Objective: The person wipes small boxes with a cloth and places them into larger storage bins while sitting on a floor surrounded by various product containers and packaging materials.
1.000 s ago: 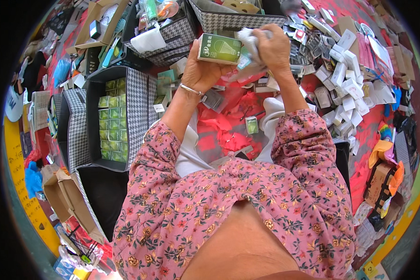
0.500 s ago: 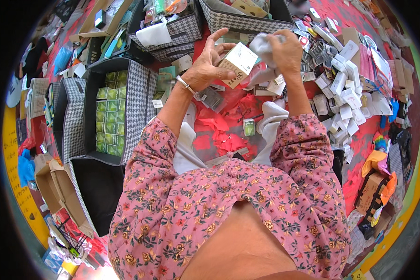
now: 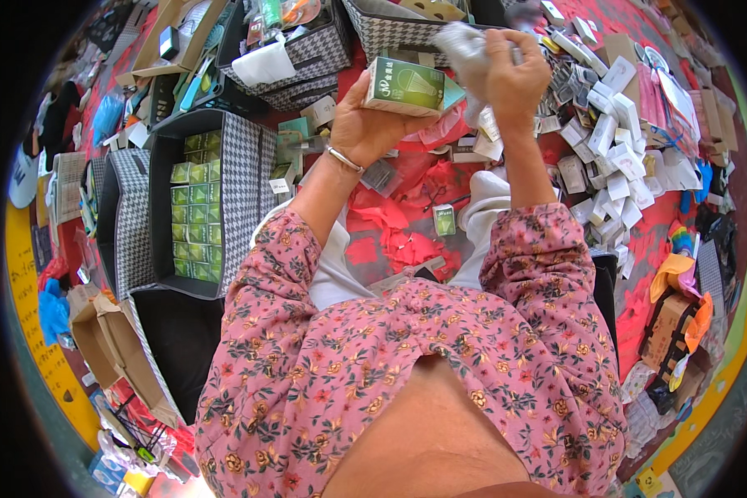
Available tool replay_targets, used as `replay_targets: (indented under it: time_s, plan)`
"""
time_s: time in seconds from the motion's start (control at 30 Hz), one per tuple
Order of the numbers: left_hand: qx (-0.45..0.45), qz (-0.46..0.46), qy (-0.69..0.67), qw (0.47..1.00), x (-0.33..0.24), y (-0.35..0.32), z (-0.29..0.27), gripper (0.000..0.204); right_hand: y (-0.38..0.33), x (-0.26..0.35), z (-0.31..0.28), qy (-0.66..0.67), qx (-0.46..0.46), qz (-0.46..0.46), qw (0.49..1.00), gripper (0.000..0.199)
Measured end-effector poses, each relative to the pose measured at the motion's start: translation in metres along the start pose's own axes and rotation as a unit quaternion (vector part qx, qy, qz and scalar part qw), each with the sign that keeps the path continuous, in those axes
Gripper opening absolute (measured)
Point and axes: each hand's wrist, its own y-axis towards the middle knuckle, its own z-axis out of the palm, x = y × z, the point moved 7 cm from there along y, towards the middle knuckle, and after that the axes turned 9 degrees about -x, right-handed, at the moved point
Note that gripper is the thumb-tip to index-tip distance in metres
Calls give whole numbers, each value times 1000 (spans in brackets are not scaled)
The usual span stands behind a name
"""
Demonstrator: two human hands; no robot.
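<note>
Held up in front of me, a small green and white light-bulb box rests in my left hand, its green face with a bulb picture turned upward. The left fingers and palm support it from below and the left side. Close on its right, my right hand is closed round a crumpled whitish-grey cloth, which hangs apart from the box. Between my knees on the red floor stands another small green and white box.
To my left an open houndstooth bin holds rows of green boxes. More fabric bins stand ahead. A heap of white boxes spreads on my right. An open cardboard carton sits at lower left.
The box has been turned so its green printed face now shows instead of its plain white side. My right hand with the cloth has shifted slightly up and to the right.
</note>
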Motion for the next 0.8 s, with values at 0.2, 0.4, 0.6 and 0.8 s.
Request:
replay_targets:
  time_s: [0.2,0.4,0.6,0.8]
  plan:
    - [-14,28,1,1000,-3,-7,1,52,-29,-8,34,-152,141,-172,963,9]
    - [6,90,128,988,-41,-4,-5,71,-26,-60,32,182,311,357,861,49]
    - [18,76,279,957,-42,-11,4,71,-58,-3,54,49,492,45,868,65]
    - [-58,78,175,980,-36,-7,-15,59,-51,26,42,8,221,-126,967,51]
